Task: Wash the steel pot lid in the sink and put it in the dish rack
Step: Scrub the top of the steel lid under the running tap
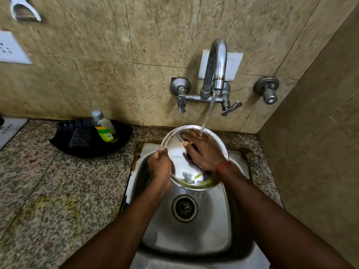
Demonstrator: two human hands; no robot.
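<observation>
The round steel pot lid [179, 162] is held tilted over the steel sink [194, 235], under a stream of water from the tap [216, 63]. My left hand [160, 167] grips the lid's left rim. My right hand [204, 150] lies flat on the lid's face, fingers spread and pointing left, with the water falling on them. Something dark shows under its palm; I cannot tell what it is. A yellow-green smear sits along the lid's lower edge. No dish rack is in view.
A black tray [64, 141] on the granite counter [48, 191] holds a dark scrub pad [79, 137] and a bottle of green dish soap [104, 127]. Two tap handles [180, 98] and a separate valve [269, 92] stick out of the tiled wall. A wall stands close on the right.
</observation>
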